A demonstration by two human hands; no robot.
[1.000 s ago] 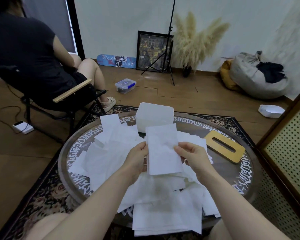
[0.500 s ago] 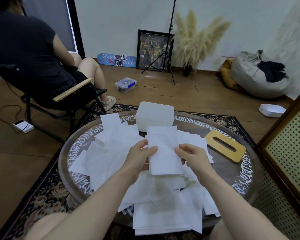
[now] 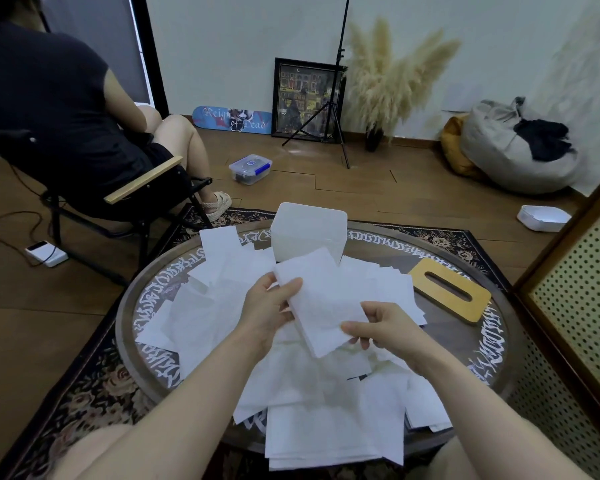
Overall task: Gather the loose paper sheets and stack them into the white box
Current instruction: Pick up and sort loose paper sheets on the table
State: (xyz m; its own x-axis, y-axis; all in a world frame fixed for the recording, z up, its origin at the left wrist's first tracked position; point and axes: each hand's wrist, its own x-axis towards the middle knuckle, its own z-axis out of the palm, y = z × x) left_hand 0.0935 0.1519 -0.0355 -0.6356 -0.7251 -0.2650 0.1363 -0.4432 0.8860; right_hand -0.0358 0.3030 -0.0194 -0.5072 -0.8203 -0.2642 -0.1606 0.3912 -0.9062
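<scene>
Two bare hands hold one small stack of paper sheets (image 3: 321, 303) above the round surface (image 3: 478, 355), on the near side of the white box (image 3: 309, 233). The left hand (image 3: 269, 311) has its grip closed on the stack's left edge, with the thumb on top and the other fingers under the paper. The right hand (image 3: 381, 329) pinches the near right corner of the same stack, thumb on top. The stack is tilted, and its far corner reaches in front of the white box's front wall; whether it touches the box I cannot tell.

Many loose sheets (image 3: 333, 424) lie spread over the surface in front of the white box and to its left, overlapping each other, and some hang over the near edge. The white box stands upright at the far edge of the surface. To the right of the white box, a flat wooden lid with a long slot (image 3: 452, 292) lies on the surface.

Behind the white box, on the floor, stands a clear container with blue clips (image 3: 250, 169). To the left of the box, farther away, a person in dark clothes (image 3: 49, 109) sits on a folding chair (image 3: 142, 183).
</scene>
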